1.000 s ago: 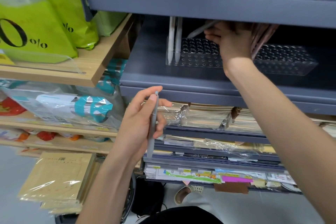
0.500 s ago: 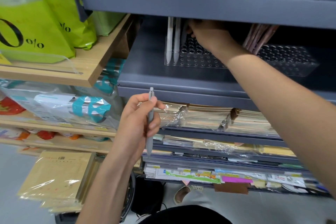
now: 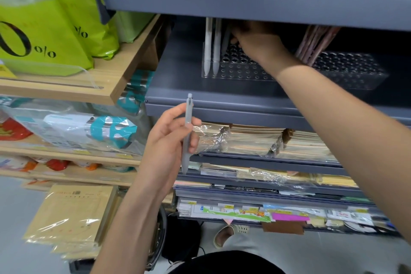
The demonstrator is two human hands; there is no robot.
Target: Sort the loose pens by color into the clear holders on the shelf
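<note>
My left hand [image 3: 166, 140] is below the shelf, shut on a grey pen [image 3: 186, 131] held upright with its tip down. Reaching into the grey shelf [image 3: 222, 100], my right hand [image 3: 258, 44] is over the left clear holder [image 3: 240, 72]. Its fingertips are on another grey pen [image 3: 225, 39], which stands almost upright at the holder's left end; the shelf above partly hides the fingers. Just left of that pen, two white pens [image 3: 211, 46] stand in the same holder. Several pink pens [image 3: 315, 43] lean in the right clear holder [image 3: 355, 73].
The shelf above [image 3: 244, 4] hangs low over the holders. Wrapped notebooks [image 3: 255, 140] and stationery fill the grey tiers below. To the left, a wooden shelf [image 3: 124, 69] carries green bags [image 3: 44, 29], with packaged goods [image 3: 77, 131] underneath.
My right hand moved left across the holder with its grey pen and brought it from a slant to nearly upright beside the white pens. My left hand lifted its pen slightly.
</note>
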